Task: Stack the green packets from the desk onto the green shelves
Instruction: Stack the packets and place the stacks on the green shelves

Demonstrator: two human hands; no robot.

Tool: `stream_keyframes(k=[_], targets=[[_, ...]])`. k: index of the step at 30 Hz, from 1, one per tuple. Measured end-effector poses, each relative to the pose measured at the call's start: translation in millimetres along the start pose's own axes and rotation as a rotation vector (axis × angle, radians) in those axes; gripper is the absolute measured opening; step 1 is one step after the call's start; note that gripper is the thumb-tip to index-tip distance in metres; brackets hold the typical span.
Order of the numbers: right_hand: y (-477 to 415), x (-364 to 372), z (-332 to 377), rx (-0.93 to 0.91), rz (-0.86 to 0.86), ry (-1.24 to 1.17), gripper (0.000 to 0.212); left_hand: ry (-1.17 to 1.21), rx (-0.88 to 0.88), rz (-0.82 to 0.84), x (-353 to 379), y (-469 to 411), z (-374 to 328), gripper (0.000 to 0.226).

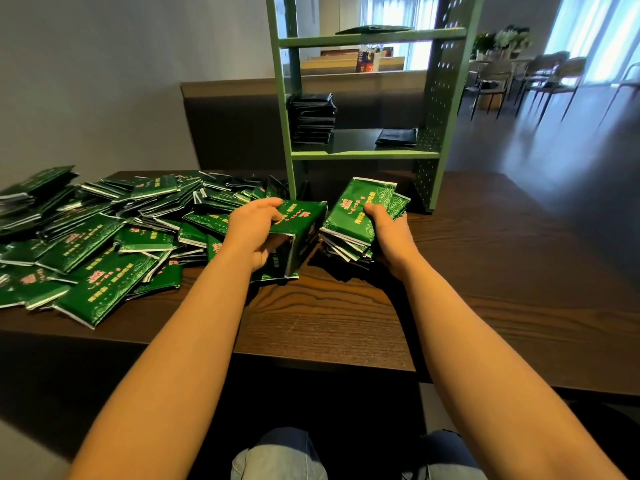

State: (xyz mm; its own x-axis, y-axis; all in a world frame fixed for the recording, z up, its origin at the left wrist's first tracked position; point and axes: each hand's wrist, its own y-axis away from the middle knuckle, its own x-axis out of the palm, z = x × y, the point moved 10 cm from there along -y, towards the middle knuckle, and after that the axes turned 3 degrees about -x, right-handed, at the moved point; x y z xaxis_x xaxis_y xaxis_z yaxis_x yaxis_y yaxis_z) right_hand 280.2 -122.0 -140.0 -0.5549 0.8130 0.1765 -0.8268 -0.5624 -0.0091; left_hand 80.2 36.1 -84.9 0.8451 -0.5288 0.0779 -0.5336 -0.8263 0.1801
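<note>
A bundle of green packets [304, 220] is gripped in the left hand [252, 233], with the fingers [268, 204] curled over its top edge. A fanned stack [360, 209] is clasped by the right hand [389, 233], low at the table [502, 271]. A loose heap of packets [104, 237] is spread to the left. Dark piles [311, 119] are noted on the green shelves [363, 154] behind.

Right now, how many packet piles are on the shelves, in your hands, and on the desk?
Piles on the shelves: 3
Bunches in the hands: 2
Heap on the desk: 1
Total: 6
</note>
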Motion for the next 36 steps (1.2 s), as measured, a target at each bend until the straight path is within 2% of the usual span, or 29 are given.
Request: stream_keyframes(k=[3,5,9,12,16,19,24,26,28,30,31,33,36], targets=[[3.2,3.6,3.0,-0.025,0.021,0.044,0.092,0.099,-0.108,0.041,9.9,1.1,23.1,0.02],[4.3,5.1,3.9,-0.036,0.031,0.056,0.089,-0.015,-0.104,0.061,16.5,1.7,33.1,0.01],[5.5,3.7,4.1,-0.024,0.025,0.029,0.09,-0.385,0.062,0.122,35.7,6.8,25.0,0.023],[5.1,3.1,4.1,-0.018,0.021,0.024,0.091,-0.486,0.138,0.166,45.9,13.5,19.0,0.038],[6.0,3.2,4.8,-0.022,0.023,0.024,0.091,-0.563,0.207,0.276,55.4,16.8,14.6,0.024],[6.8,2.6,5.8,-0.029,0.023,0.031,0.082,-0.518,0.165,0.262,48.7,13.7,13.0,0.021],[6.4,-4.9,4.3,-0.039,-0.027,0.072,0.06,-0.363,0.166,0.064,19.7,1.1,5.5,0.018],[7.0,-6.8,6.4,-0.044,-0.037,0.073,0.057,-0.164,0.096,-0.012,6.7,-5.5,8.4,0.015],[8.3,-4.1,8.7,-0.039,-0.031,0.066,0.057,0.153,-0.024,-0.038,-2.0,-11.2,15.7,0.012],[6.4,-1.6,7.3,-0.038,-0.012,0.057,0.056,0.432,-0.113,0.008,-0.8,-12.8,19.6,0.007],[6.3,0.2,7.6,-0.044,0.002,0.051,0.057,0.478,-0.133,0.048,3.6,-10.8,19.5,0.006],[7.9,5.8,10.5,-0.057,0.043,0.06,0.07,0.374,-0.133,0.133,17.5,-5.9,18.8,0.004],[8.5,15.0,15.6,-0.126,0.132,0.133,0.09,-0.042,0.013,0.245,41.9,2.0,15.1,0.007]])
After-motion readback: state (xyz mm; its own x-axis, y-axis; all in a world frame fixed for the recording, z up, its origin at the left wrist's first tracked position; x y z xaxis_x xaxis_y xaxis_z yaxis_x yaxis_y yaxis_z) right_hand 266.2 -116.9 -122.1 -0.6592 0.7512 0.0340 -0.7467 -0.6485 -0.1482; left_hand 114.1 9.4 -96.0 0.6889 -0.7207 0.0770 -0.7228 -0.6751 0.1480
